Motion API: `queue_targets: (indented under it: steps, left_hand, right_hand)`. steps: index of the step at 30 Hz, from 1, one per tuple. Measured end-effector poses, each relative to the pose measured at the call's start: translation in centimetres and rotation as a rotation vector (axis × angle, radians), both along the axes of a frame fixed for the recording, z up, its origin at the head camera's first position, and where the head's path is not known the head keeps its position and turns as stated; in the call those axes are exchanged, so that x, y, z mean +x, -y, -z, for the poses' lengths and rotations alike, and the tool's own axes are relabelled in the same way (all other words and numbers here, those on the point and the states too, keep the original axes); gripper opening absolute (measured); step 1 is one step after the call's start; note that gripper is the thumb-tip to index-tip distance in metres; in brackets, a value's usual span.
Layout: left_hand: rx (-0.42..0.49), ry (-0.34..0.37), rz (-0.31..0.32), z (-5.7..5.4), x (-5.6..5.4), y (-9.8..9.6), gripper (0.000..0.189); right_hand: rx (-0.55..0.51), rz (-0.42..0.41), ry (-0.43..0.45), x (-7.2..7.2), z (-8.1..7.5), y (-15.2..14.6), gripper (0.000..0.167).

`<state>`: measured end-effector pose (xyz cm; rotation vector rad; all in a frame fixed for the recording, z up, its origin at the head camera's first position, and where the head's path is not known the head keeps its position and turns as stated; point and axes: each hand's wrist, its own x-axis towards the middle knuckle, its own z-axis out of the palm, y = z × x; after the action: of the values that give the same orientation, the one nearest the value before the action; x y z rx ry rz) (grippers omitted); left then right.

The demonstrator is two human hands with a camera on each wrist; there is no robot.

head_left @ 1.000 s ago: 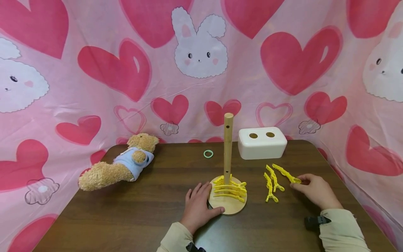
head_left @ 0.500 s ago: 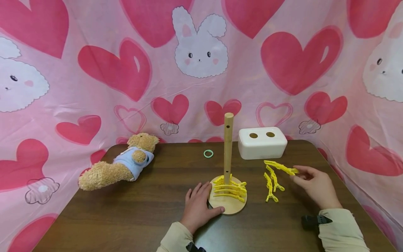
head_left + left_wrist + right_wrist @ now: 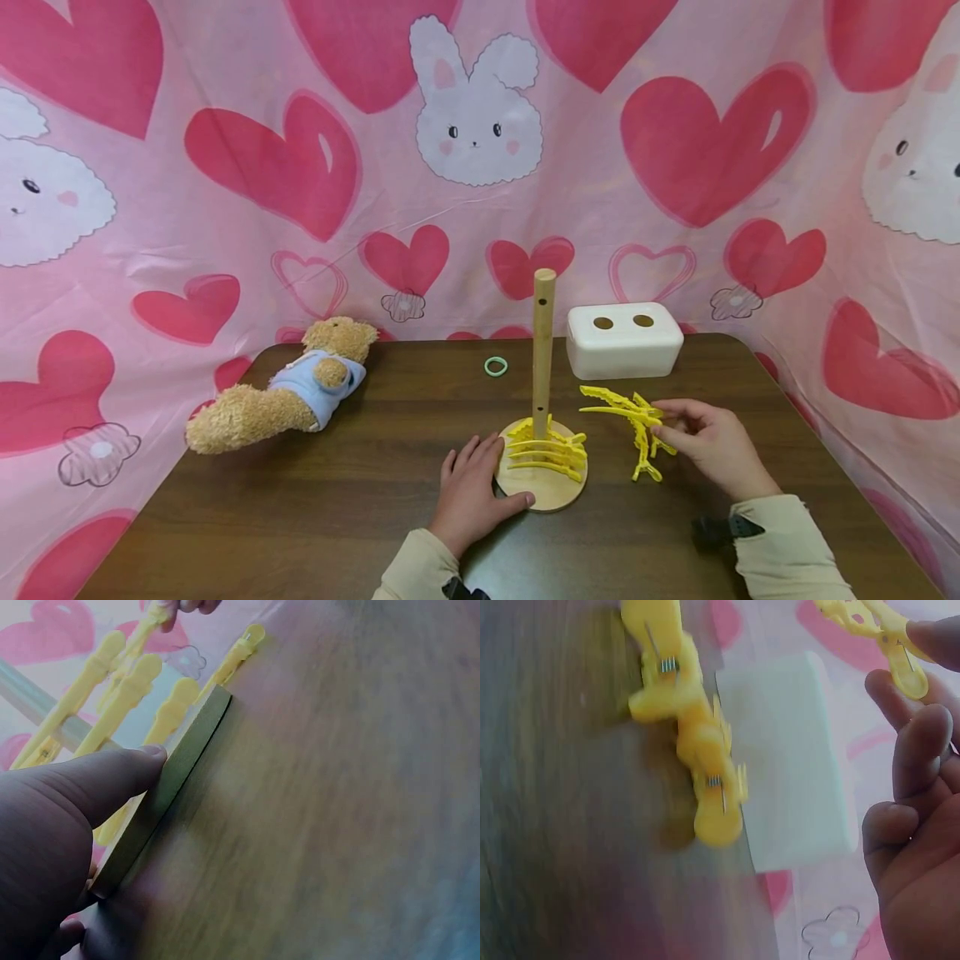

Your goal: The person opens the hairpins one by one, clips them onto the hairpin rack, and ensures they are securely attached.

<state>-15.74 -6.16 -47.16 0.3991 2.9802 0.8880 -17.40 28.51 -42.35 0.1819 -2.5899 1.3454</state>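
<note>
- Two hands are at work on one wooden desk [image 3: 262, 533], each arm in a pale sleeve [image 3: 791, 542].
- The left hand [image 3: 476, 483] lies against the left side of the stand, fingers extended, its thumb resting on the near rim of the one round base [image 3: 542, 498].
- The right hand [image 3: 716, 446] pinches one yellow clip [image 3: 633, 409] by the handle end between thumb and fingers; the clip is off the desk, its two long arms spread apart and pointing left towards the post.
- Two more clips [image 3: 643, 457] lie on the desk just below the held one, close together.
- One upright post [image 3: 543, 358] rises from the base, two dark holes showing in it.
- Around its foot sits a cluster of yellow clips [image 3: 547, 457]: at least three, though they overlap and the exact number is hard to tell.
- One white box [image 3: 626, 357] with two round holes in its top stands near the back edge.
- One mint ring [image 3: 496, 374] lies flat, left of the box and beyond the post.
- One plush bear [image 3: 318, 396] in a blue top lies along the left edge.
- A wide stretch of desk separates the bear from the left hand.
- A narrow gap runs between the base and the two lying clips; more desk surface extends from the right hand to the right edge.
</note>
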Motion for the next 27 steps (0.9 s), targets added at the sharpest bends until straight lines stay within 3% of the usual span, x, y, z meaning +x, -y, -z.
queue_targets:
  steps: [17, 27]
  left_hand:
    - [-0.007, 0.000, -0.002, 0.1, -0.1, 0.0, 0.094]
    - [-0.006, 0.009, -0.002, 0.1, -0.1, 0.0, 0.094]
  right_hand:
    - [0.032, -0.063, -0.061, 0.8, -1.0, 3.0, 0.026]
    - [0.017, -0.094, 0.009, 1.2, -1.7, 3.9, 0.028]
